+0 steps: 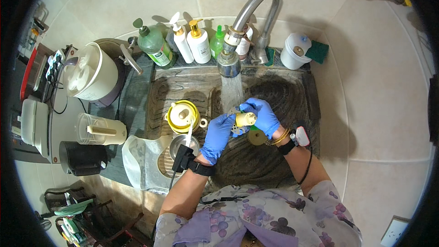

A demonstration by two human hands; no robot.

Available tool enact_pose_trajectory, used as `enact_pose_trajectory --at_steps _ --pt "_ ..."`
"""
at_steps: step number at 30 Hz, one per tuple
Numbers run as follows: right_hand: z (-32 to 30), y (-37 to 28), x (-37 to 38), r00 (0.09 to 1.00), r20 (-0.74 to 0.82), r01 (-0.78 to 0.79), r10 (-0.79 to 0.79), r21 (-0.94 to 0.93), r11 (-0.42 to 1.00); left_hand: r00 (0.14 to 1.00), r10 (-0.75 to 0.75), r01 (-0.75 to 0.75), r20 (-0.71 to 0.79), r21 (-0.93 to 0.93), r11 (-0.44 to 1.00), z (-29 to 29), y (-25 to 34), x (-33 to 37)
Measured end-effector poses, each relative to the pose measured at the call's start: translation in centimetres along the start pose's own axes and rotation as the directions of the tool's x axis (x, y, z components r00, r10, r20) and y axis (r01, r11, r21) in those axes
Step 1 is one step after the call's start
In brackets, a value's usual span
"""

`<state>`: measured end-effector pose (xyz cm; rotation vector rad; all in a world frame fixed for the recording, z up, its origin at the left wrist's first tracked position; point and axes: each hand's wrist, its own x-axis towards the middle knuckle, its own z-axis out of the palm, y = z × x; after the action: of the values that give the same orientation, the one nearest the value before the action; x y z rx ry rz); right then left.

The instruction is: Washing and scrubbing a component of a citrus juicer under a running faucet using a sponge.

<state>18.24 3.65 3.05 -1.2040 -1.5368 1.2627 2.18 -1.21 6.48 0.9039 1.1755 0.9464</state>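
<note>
My left hand (pixel 217 136) and right hand (pixel 261 115), both in blue gloves, grasp a small cream plastic part (pixel 245 119) between them over the middle of the dark stone sink (pixel 292 105), just under the stream from the tap (pixel 254 7). Left of my hands a yellow lidded pot (pixel 182 115) sits in the sink, a steel cup (pixel 180 143) nearer me. Along the sink's far edge stand a green bottle (pixel 153 45) with a white label, two white pump bottles (pixel 192 42), a small green bottle (pixel 217 42), and at the far right corner a white tub (pixel 295 51) beside a green sponge (pixel 318 51).
</note>
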Motion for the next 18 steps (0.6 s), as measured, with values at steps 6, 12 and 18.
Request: enact_pose_trajectory --at_steps 6,12,18 --pt "-1.8 -1.2 0.9 0.977 -0.098 -0.163 0.188 0.218 0.962 1.000 0.000 0.001 -0.020 0.030 1.000 -0.2 0.1 -0.7" --pt "-2.1 -4.3 0.3 0.975 0.170 -0.171 0.142 0.172 0.970 1.000 -0.020 0.020 0.010 0.020 1.000 -0.3 0.7 -0.6" --pt "-1.5 -2.8 0.4 0.952 0.300 -0.015 0.052 -0.125 0.992 0.993 0.076 -0.096 0.094 0.233 0.968 -0.8 -0.9 0.2"
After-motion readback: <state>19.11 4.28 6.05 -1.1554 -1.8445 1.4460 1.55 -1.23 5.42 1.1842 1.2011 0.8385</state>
